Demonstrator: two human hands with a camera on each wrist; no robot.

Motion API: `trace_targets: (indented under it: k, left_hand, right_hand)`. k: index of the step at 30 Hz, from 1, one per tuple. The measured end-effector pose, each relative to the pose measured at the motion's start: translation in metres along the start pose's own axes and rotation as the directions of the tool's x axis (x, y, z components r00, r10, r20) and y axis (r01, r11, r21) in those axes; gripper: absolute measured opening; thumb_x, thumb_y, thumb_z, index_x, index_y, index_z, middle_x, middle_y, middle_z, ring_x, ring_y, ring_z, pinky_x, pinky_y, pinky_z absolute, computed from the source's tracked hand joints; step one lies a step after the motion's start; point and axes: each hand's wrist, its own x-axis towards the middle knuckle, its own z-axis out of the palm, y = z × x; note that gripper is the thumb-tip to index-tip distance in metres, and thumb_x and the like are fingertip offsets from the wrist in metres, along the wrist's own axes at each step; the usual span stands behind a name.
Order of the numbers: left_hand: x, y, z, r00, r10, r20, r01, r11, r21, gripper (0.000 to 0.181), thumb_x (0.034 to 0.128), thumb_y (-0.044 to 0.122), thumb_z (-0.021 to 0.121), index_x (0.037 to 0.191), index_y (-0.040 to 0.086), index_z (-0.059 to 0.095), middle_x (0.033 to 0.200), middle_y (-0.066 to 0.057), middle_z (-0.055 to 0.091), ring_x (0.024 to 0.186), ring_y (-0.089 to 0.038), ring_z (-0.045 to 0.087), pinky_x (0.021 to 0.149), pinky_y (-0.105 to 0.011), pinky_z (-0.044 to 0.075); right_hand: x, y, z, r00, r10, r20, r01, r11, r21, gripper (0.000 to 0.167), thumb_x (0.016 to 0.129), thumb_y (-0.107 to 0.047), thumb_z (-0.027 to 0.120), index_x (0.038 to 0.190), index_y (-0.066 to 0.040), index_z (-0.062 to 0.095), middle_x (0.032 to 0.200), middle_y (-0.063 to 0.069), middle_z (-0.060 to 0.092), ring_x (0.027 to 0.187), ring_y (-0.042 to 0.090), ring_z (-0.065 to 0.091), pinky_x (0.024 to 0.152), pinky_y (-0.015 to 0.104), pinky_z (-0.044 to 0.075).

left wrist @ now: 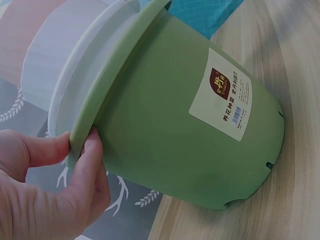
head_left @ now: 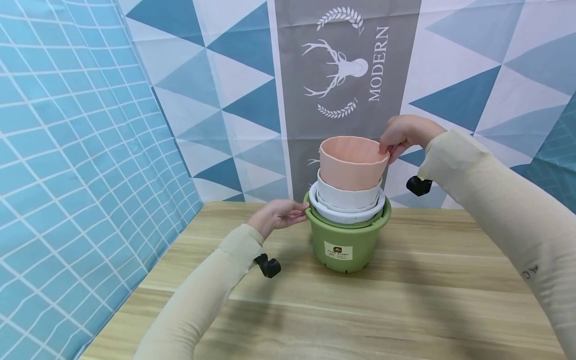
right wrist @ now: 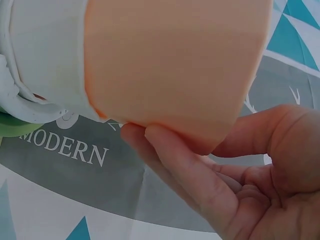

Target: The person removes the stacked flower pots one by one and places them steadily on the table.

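Observation:
A green pot (head_left: 344, 245) with a label stands on the table, holding a stack of nested pots. Inside it sit a white-rimmed pot (head_left: 347, 216), a white pot (head_left: 348, 196) and, on top, a pink pot (head_left: 353, 172). My left hand (head_left: 282, 214) pinches the left rim of the green pot; in the left wrist view the thumb and fingers of that hand (left wrist: 55, 185) clasp the green rim (left wrist: 112, 67). The right hand (head_left: 409, 134) pinches the pink pot's right rim. Seen from the right wrist, the hand (right wrist: 240, 175) has its fingers against the pink wall (right wrist: 175, 60).
The wooden table (head_left: 288, 310) extends in front of and beside the pots. A patterned cloth (head_left: 225, 100) with a deer print hangs close behind them. A blue gridded cloth (head_left: 72, 150) borders the left side.

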Motion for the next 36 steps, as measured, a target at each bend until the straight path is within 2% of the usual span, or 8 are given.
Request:
trace_targets:
  k: [10, 17, 22, 28, 36]
  left_hand:
    - [0.001, -0.001, 0.002, 1.000, -0.004, -0.009, 0.004, 1.000, 0.011, 0.040, 0.0943, -0.002, 0.054, 0.133, -0.006, 0.044, 0.091, -0.011, 0.056, 0.079, -0.014, 0.061, 0.091, -0.020, 0.059]
    - [-0.002, -0.001, 0.004, 1.000, -0.012, -0.007, 0.012, 1.000, 0.024, 0.039, 0.0957, -0.004, 0.050, 0.133, -0.007, 0.043, 0.091, -0.011, 0.053, 0.080, -0.014, 0.058, 0.109, -0.025, 0.048]
    - [-0.002, 0.001, 0.002, 1.000, 0.007, -0.010, -0.007, 1.000, 0.017, 0.035, 0.0951, -0.005, 0.050, 0.130, -0.008, 0.045, 0.088, -0.010, 0.054, 0.077, -0.013, 0.059, 0.110, -0.026, 0.047]
    - [-0.003, 0.002, 0.003, 1.000, 0.010, -0.020, -0.009, 1.000, 0.016, 0.039, 0.0952, -0.005, 0.050, 0.134, -0.008, 0.044, 0.088, -0.010, 0.055, 0.085, -0.016, 0.058, 0.110, -0.027, 0.048]
    - [-0.003, 0.001, 0.004, 1.000, 0.006, -0.030, -0.006, 1.000, 0.019, 0.034, 0.0950, -0.005, 0.051, 0.129, -0.008, 0.048, 0.086, -0.010, 0.056, 0.079, -0.014, 0.059, 0.109, -0.027, 0.049]
  right_hand:
    - [-0.003, 0.001, -0.009, 1.000, -0.011, 0.004, 0.011, 1.000, 0.000, 0.040, 0.089, -0.011, 0.063, 0.121, 0.011, 0.052, 0.079, 0.008, 0.065, 0.062, 0.014, 0.070, 0.070, 0.025, 0.063]
    - [-0.008, -0.001, -0.016, 1.000, -0.021, 0.002, 0.021, 1.000, 0.009, 0.041, 0.089, -0.010, 0.063, 0.121, 0.013, 0.051, 0.075, 0.006, 0.066, 0.061, 0.014, 0.070, 0.070, 0.025, 0.063]
    - [-0.010, -0.002, -0.019, 1.000, -0.025, -0.004, 0.025, 1.000, 0.016, 0.042, 0.089, -0.009, 0.063, 0.123, 0.012, 0.049, 0.078, 0.007, 0.066, 0.062, 0.015, 0.070, 0.070, 0.026, 0.063]
    - [-0.011, 0.000, -0.019, 0.999, -0.026, 0.027, 0.024, 0.997, 0.075, 0.046, 0.091, -0.007, 0.060, 0.129, 0.011, 0.042, 0.079, 0.007, 0.066, 0.065, 0.016, 0.071, 0.072, 0.028, 0.063]
    - [-0.011, 0.003, -0.023, 0.998, -0.036, 0.051, 0.031, 0.995, 0.092, 0.047, 0.092, -0.007, 0.060, 0.130, 0.012, 0.041, 0.078, 0.004, 0.067, 0.067, 0.016, 0.072, 0.073, 0.027, 0.063]
